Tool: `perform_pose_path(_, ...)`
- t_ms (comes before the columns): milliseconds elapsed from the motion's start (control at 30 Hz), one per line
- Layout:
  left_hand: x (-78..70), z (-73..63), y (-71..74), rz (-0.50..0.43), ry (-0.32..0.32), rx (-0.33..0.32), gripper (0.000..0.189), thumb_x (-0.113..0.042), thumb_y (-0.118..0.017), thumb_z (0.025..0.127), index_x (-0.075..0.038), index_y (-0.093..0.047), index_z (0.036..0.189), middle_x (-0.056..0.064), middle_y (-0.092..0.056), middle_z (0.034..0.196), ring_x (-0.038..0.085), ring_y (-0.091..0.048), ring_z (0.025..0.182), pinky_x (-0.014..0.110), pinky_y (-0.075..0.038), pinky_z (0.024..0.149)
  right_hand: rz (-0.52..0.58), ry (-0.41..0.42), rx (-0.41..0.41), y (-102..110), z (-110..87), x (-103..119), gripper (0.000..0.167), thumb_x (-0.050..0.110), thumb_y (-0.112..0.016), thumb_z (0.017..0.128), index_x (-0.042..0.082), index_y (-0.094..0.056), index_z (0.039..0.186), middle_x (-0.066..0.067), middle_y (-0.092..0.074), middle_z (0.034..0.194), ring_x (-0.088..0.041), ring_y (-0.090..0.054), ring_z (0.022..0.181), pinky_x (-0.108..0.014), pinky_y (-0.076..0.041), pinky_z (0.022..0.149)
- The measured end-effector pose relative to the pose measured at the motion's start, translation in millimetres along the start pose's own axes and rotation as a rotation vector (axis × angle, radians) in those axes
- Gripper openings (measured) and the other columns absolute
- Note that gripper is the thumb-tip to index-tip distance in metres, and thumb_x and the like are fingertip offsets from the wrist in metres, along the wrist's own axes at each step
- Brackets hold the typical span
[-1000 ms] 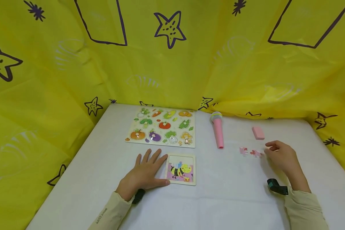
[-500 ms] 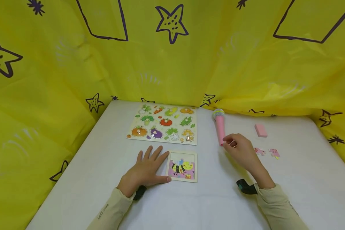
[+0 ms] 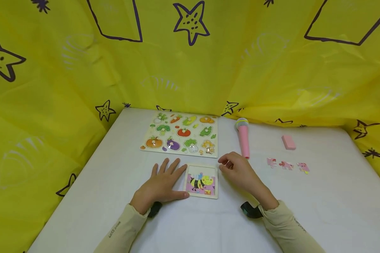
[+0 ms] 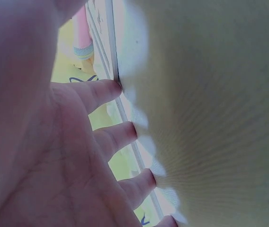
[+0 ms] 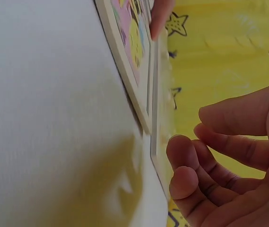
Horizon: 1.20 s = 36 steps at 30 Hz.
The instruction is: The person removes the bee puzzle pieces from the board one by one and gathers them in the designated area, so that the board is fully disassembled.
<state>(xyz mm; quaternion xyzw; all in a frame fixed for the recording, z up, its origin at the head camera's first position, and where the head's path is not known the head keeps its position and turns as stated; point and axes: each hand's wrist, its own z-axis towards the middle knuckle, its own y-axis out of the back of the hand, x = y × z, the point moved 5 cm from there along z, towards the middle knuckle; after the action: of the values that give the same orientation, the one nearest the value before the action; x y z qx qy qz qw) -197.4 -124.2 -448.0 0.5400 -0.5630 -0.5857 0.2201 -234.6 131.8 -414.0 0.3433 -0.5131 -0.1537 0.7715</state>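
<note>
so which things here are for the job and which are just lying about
Likely for the job:
bee puzzle, top strip unfilled, left hand at its edge
three loose puzzle pieces

Probably just lying about:
vegetable board
pink microphone
pink block

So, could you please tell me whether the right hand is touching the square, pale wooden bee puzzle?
Apart: in the right wrist view, a visible gap separates the right hand's fingers from the bee puzzle's nearest corner.
</note>
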Motion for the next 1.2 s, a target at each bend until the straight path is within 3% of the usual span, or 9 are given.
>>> perform_pose_path(367, 1.8, -1.5, 5.1, 0.021, 0.013, -0.016, 0.094, -0.058, -0.078, 0.094, -0.019, -0.037, 0.168, 0.014, -0.021, 0.177, 0.050, -0.008, 0.160, 0.074, -0.006, 0.123, 0.027, 0.064, 0.208, -39, 12.2, 33, 0.013, 0.003, -0.071, 0.097, 0.000, -0.074, 0.109, -0.002, -0.064, 0.099, -0.015, -0.059, 0.083, -0.033, -0.055, 0.076)
perform_pose_path(533, 2.7, 0.7, 6.3, 0.022, 0.009, -0.021, 0.093, -0.058, -0.077, 0.094, -0.019, -0.037, 0.169, 0.014, -0.021, 0.177, 0.051, -0.007, 0.160, 0.074, -0.006, 0.122, -0.001, 0.079, 0.259, -50, 17.0, 42, 0.014, 0.004, -0.073, 0.098, 0.000, -0.074, 0.111, -0.003, -0.063, 0.098, -0.013, -0.058, 0.083, -0.031, -0.054, 0.075)
perform_pose_path(1200, -2.0, -0.5, -0.6, 0.024, 0.021, 0.007, 0.093, -0.061, -0.077, 0.093, -0.021, -0.039, 0.168, 0.012, -0.022, 0.177, 0.049, -0.009, 0.161, 0.074, -0.009, 0.122, -0.174, 0.011, 0.293, -72, 6.1, 47, 0.021, 0.008, -0.083, 0.092, -0.001, -0.069, 0.106, -0.005, -0.052, 0.100, -0.017, -0.055, 0.079, -0.035, -0.052, 0.073)
